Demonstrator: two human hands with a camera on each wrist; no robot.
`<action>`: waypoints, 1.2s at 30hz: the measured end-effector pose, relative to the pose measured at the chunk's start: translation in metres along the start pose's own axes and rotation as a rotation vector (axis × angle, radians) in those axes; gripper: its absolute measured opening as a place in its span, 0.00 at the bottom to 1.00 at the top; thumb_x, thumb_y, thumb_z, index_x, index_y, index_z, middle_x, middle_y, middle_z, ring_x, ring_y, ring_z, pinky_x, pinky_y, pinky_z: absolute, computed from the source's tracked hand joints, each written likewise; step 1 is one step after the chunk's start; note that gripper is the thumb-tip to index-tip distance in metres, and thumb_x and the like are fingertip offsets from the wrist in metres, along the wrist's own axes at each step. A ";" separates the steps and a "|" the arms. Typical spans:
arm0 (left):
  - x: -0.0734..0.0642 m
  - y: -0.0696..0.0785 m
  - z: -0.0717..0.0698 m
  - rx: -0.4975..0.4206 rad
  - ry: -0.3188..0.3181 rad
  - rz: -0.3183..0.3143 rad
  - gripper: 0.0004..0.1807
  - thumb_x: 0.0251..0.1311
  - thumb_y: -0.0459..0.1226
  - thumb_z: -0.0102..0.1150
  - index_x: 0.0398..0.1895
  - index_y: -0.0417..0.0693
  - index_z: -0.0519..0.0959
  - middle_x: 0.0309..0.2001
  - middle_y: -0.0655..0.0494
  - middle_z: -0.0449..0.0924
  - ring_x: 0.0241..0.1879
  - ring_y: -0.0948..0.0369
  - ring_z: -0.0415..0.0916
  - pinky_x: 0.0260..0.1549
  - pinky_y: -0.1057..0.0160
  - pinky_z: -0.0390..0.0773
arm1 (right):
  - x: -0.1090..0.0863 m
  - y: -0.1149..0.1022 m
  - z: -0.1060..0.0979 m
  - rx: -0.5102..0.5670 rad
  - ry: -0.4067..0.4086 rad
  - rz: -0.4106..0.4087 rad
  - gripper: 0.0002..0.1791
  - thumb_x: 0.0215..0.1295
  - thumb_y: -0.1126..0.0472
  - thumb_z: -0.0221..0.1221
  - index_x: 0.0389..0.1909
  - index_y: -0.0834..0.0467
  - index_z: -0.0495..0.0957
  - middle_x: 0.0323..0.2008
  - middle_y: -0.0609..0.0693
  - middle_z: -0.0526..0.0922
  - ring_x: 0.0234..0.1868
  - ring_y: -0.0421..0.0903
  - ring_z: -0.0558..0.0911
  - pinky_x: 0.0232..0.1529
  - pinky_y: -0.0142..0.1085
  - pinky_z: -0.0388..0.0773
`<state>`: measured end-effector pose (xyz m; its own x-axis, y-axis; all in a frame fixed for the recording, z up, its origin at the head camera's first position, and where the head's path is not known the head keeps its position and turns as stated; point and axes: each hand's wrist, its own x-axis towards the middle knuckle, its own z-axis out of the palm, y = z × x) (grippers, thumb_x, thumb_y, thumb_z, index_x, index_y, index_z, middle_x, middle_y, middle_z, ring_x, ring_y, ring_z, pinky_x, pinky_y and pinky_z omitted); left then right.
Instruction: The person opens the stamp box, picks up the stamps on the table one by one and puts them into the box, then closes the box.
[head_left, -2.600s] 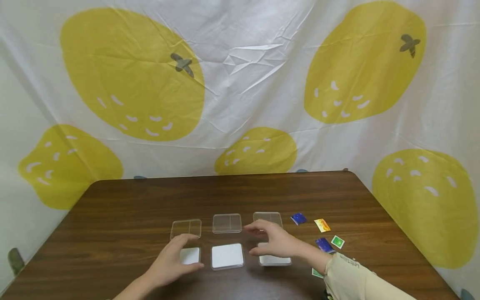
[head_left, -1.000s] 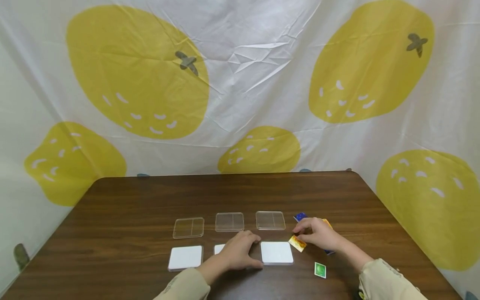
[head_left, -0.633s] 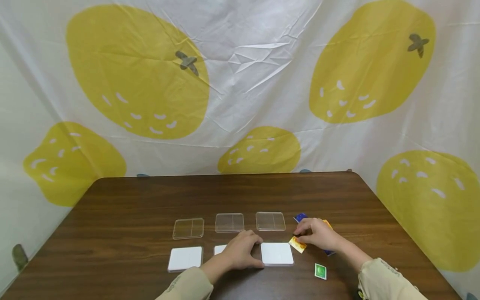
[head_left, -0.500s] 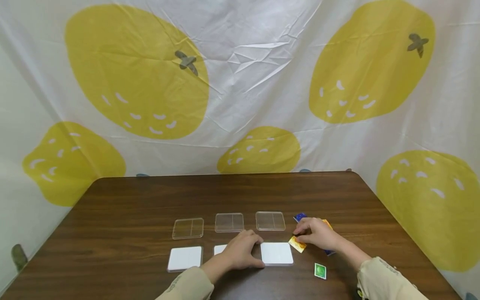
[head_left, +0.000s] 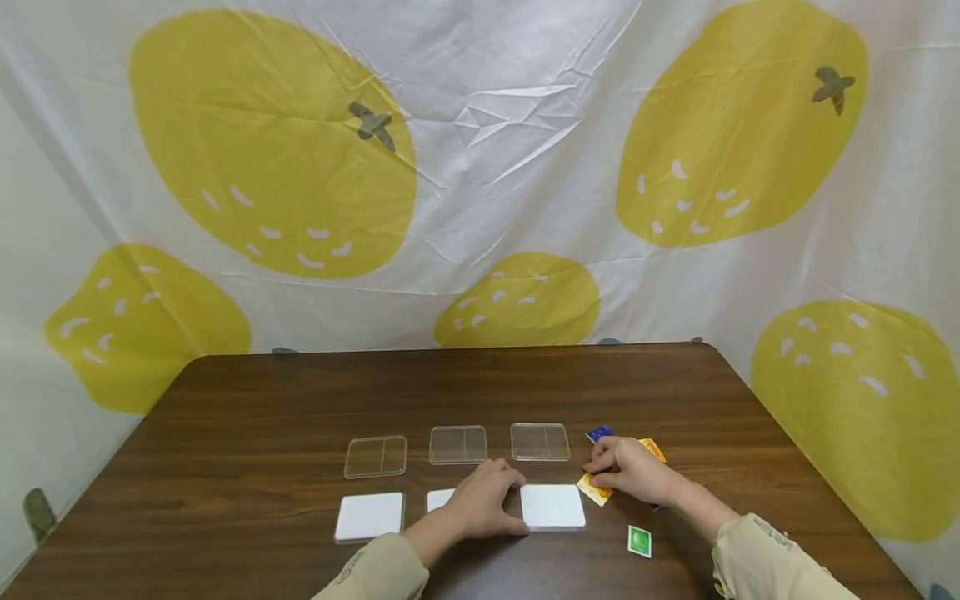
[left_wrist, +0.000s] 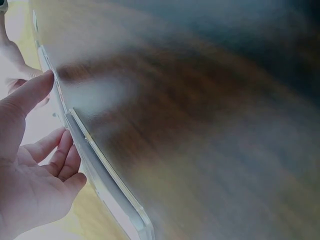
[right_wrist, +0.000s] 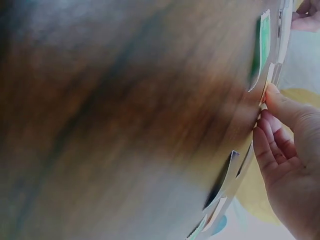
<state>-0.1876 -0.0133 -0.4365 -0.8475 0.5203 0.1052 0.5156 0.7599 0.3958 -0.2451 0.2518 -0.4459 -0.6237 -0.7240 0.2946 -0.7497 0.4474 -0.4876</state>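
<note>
My right hand [head_left: 637, 471] has thumb and fingertips on an orange-yellow stamp [head_left: 596, 492], pinching its upper edge while it lies on the table. Just left of it stands a clear case with a white insert [head_left: 553, 507]. My left hand [head_left: 480, 500] holds that case by its left end, index finger at the far corner and thumb at the near one. The left forearm and hand partly cover a second white-filled case [head_left: 439, 498]. A third case [head_left: 369, 517] lies farther left. A green stamp [head_left: 640, 542] with a toothed edge lies below my right hand.
Three clear lids [head_left: 377, 457] lie in a row behind the cases. A dark blue stamp [head_left: 599, 433] and another orange stamp [head_left: 651, 450] sit behind my right hand. Beyond the far edge of the brown table [head_left: 450, 379] hangs a lemon-print cloth [head_left: 517, 167].
Over the longer span, my left hand moved from the leftmost case to the right one. My right hand went right, onto the orange stamp. In the last second both hands stay nearly still.
</note>
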 end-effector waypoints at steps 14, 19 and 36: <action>0.000 0.000 -0.001 0.008 0.005 0.005 0.29 0.35 0.49 0.71 0.42 0.46 0.78 0.36 0.60 0.73 0.38 0.64 0.67 0.38 0.69 0.69 | 0.003 -0.003 -0.004 -0.094 0.003 -0.059 0.06 0.47 0.67 0.66 0.28 0.65 0.84 0.25 0.45 0.72 0.27 0.33 0.70 0.25 0.25 0.70; 0.000 0.000 0.000 0.011 0.005 0.003 0.29 0.35 0.49 0.72 0.42 0.46 0.78 0.36 0.60 0.73 0.38 0.64 0.67 0.38 0.69 0.69 | 0.004 -0.004 -0.004 -0.115 0.001 -0.064 0.05 0.46 0.66 0.66 0.26 0.64 0.84 0.24 0.45 0.73 0.26 0.33 0.70 0.25 0.25 0.70; 0.000 0.002 0.000 0.002 0.005 0.006 0.28 0.35 0.48 0.72 0.42 0.45 0.78 0.35 0.60 0.73 0.37 0.64 0.66 0.38 0.69 0.69 | 0.004 -0.006 -0.004 0.005 -0.018 0.091 0.02 0.47 0.67 0.66 0.23 0.62 0.82 0.24 0.44 0.77 0.25 0.32 0.72 0.25 0.27 0.72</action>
<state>-0.1867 -0.0122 -0.4354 -0.8449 0.5229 0.1124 0.5210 0.7573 0.3938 -0.2442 0.2480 -0.4389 -0.6851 -0.6899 0.2337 -0.6889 0.5095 -0.5155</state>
